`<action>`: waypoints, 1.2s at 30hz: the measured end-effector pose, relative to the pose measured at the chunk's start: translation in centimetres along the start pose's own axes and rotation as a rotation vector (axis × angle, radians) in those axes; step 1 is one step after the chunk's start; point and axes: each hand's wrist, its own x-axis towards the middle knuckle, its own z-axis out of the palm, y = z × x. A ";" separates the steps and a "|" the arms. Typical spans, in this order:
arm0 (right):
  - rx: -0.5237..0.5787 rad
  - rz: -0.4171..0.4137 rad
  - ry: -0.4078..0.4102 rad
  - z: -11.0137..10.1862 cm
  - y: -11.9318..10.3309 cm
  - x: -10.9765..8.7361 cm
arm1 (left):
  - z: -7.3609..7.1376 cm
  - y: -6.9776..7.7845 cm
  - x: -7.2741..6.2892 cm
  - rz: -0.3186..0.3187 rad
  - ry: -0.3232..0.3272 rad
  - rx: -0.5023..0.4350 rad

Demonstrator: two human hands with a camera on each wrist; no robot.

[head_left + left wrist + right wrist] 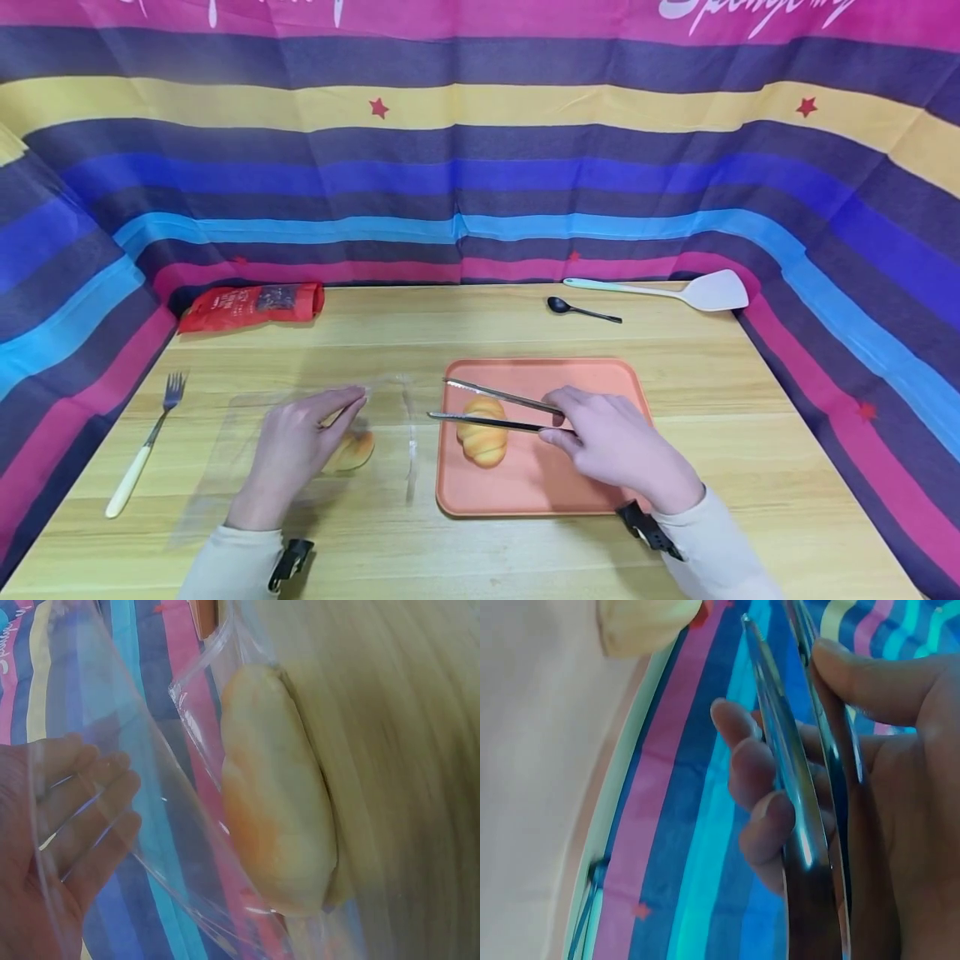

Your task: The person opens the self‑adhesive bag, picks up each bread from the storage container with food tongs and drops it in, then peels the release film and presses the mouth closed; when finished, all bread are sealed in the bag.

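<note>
My left hand (303, 433) pinches the upper layer of a clear plastic bag (412, 450), lifting it off the table. Inside the bag lies a golden bread roll (277, 795), partly hidden by the hand in the head view. With curled fingers my right hand (618, 437) grips a pair of metal tongs (498, 424), whose arms stand spread apart and point left. Below the tongs, a ridged bread roll (486, 451) rests on the left part of a pink tray (570, 507). In the right wrist view the tongs' tips are apart from that roll (645, 626).
A fork (142, 454) with a pale handle lies at the left. Along the back are a red snack pouch (251, 307), a small black spoon (581, 310) and a white spatula (712, 292). Striped cloth (525, 183) walls in the table (375, 333).
</note>
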 end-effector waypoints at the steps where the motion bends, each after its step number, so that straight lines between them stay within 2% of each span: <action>1: 0.010 0.008 -0.001 -0.2 0.3 -0.3 | 0.0 0.0 0.0 0.000 -0.001 0.002; 13: 0.023 0.020 0.017 -1.4 3.7 -2.9 | -0.1 -0.1 0.2 0.003 -0.009 0.003; 21: 0.027 0.091 -0.009 -1.8 4.7 -4.4 | 0.1 -0.2 0.0 0.017 0.000 0.013; 28: 0.021 0.106 -0.003 -1.1 4.9 -5.4 | 0.1 -0.2 0.0 0.003 -0.004 0.012; 36: 0.012 0.116 -0.008 0.1 5.1 -5.9 | 0.1 -0.2 -0.1 0.018 -0.003 0.010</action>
